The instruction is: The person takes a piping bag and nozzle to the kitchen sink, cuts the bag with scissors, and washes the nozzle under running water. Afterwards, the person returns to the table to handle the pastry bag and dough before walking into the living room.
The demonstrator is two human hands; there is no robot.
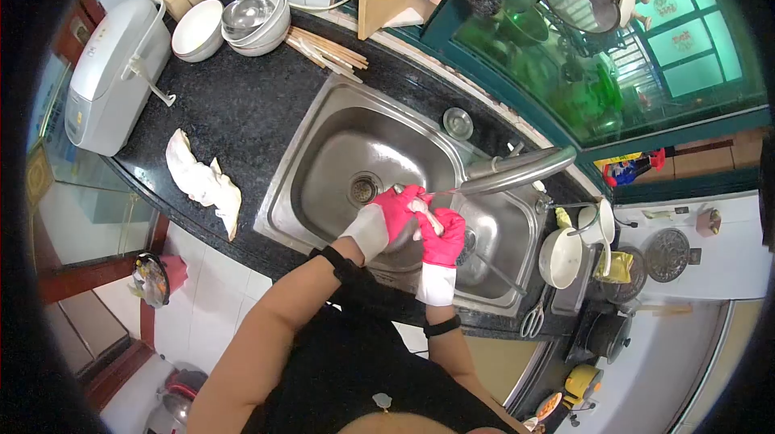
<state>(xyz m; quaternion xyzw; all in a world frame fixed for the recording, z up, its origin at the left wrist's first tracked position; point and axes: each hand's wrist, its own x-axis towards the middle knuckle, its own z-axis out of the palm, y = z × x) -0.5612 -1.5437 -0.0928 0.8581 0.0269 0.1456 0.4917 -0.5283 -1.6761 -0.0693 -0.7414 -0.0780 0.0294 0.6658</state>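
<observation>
My left hand (393, 214) and my right hand (444, 242), both in pink gloves with white cuffs, are close together over the sink's divider. Between them is a small pale, pinkish piece (428, 214) that looks like raw meat; its exact kind is unclear. The fingers of both hands are closed on it. A small dark, shiny bit (398, 188) shows at my left fingertips, too small to name. The metal faucet (521, 171) points toward my hands, and a thin stream seems to run from it. Below lies the steel double sink (323, 147).
A limp whitish thing (202, 182), cloth or meat, lies on the black counter (234, 103). Farther back are white bowls (262, 34), chopsticks (327, 48) and a rice cooker (113, 71). Scissors (533, 319) and a white pot (561, 258) are right of the sink.
</observation>
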